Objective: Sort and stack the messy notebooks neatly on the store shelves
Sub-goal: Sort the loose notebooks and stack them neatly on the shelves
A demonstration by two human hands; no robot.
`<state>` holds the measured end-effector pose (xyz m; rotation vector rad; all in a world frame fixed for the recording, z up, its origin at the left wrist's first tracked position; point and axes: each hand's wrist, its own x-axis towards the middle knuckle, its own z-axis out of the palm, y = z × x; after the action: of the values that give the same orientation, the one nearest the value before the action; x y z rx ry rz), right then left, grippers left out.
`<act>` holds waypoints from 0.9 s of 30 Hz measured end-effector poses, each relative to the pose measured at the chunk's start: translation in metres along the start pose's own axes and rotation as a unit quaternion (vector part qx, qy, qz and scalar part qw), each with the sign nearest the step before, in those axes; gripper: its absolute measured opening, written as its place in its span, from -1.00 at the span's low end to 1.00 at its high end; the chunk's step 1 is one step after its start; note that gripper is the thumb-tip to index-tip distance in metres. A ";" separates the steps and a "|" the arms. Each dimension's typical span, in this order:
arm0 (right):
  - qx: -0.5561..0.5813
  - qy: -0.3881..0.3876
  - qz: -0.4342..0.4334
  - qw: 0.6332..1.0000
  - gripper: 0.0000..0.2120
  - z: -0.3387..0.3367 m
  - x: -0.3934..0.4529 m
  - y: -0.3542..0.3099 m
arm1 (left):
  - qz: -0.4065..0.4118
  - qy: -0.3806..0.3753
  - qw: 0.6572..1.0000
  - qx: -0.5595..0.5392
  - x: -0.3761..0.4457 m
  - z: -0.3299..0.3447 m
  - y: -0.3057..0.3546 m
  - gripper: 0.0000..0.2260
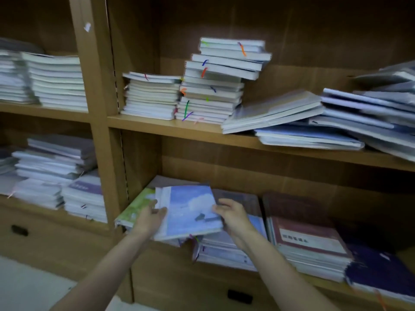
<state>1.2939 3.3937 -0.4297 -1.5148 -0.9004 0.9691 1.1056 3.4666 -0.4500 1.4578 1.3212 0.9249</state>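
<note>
A blue sky-cover notebook tops a small pile on the lower shelf, tilted and jutting over the shelf edge. My left hand holds its left edge, fingers curled under and thumb on the cover. My right hand grips its right edge. Under it lie a green notebook to the left and a brown one to the right. Further right sit a maroon-cover stack and a dark purple stack.
On the middle shelf stand two white stacks with coloured ribbons, and slumped, messy piles lie to the right. The left bay holds more stacks. Drawers with dark handles sit below.
</note>
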 end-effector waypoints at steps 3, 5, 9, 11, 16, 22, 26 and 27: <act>-0.033 -0.071 0.054 0.995 -0.73 0.020 0.010 0.006 | -0.015 -0.009 0.994 0.112 0.028 -0.012 -0.012 -0.55; -0.114 -0.095 0.054 0.987 -0.76 0.020 0.010 0.017 | -0.008 -0.043 0.979 0.200 0.032 -0.014 -0.019 -0.55; -0.162 -0.074 -0.005 0.984 -0.84 0.003 0.007 0.012 | 0.069 -0.017 0.945 0.320 0.023 -0.014 -0.013 -0.59; -0.141 -0.042 -0.049 0.988 -0.87 -0.011 0.003 -0.002 | 0.161 0.051 0.933 0.319 0.012 -0.009 0.006 -0.64; -0.128 0.064 -0.239 0.960 -0.75 -0.061 -0.033 -0.052 | 0.394 0.149 0.875 0.241 -0.022 0.009 0.079 -0.70; -0.130 0.167 -0.373 0.904 -0.80 -0.121 -0.093 -0.101 | 0.581 0.152 0.762 0.241 -0.041 0.043 0.168 -0.71; -0.099 0.233 -0.370 0.894 -0.88 -0.151 -0.094 -0.133 | 0.533 0.059 0.773 0.340 -0.030 0.072 0.209 -0.59; -0.099 0.248 -0.368 0.891 -0.90 -0.158 -0.092 -0.143 | 0.513 0.036 0.770 0.378 -0.027 0.076 0.217 -0.54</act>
<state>1.3976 3.2706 -0.2634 -1.3163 -1.0826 -0.0677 1.2364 3.4311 -0.2626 2.9639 0.8890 1.1480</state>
